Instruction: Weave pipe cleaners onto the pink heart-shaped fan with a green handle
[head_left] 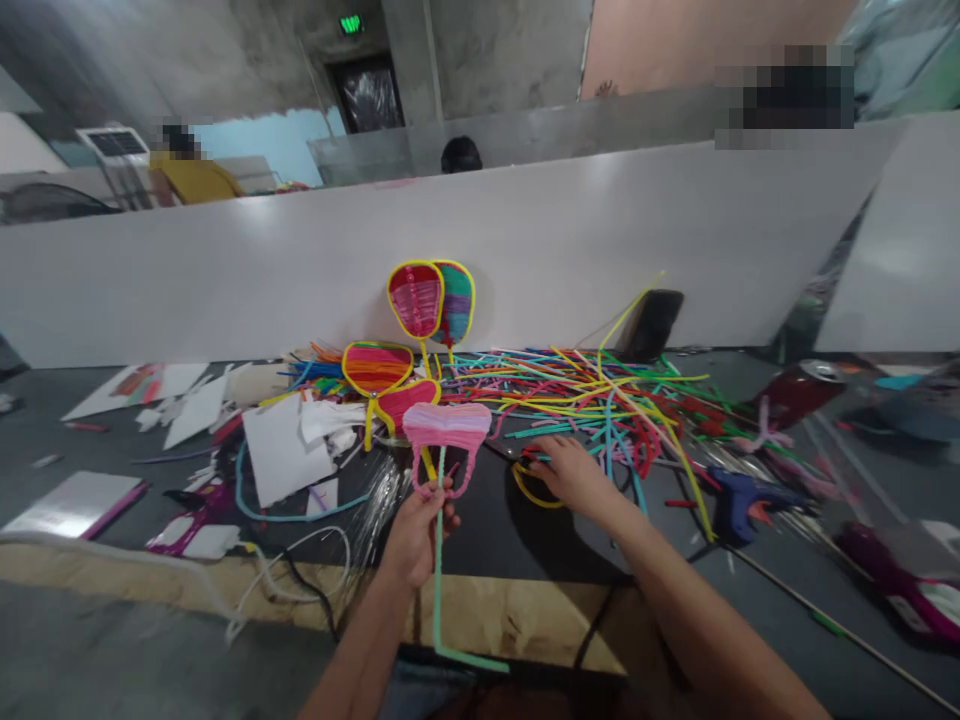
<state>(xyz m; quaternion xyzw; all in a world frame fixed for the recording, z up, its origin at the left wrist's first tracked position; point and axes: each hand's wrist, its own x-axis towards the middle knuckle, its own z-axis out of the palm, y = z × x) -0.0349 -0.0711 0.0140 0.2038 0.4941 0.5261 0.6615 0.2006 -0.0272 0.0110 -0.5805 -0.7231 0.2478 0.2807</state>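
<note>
My left hand is closed around a light green pipe cleaner, whose lower end bends to the right. At its top is a pink and lilac fan-shaped piece wound from pipe cleaners, its lower outline partly unfilled. Over the table, my right hand has its fingers curled down on what looks like scissors; a metal tip points left and red shows at the fingertips. A yellow loop lies under that hand. Finished fans, one red and pink, lean at the back.
Loose coloured pipe cleaners spread along the back. A blue glue gun, a drink can and a leaning phone are to the right. White cards and a white cable lie left. A pale partition stands behind.
</note>
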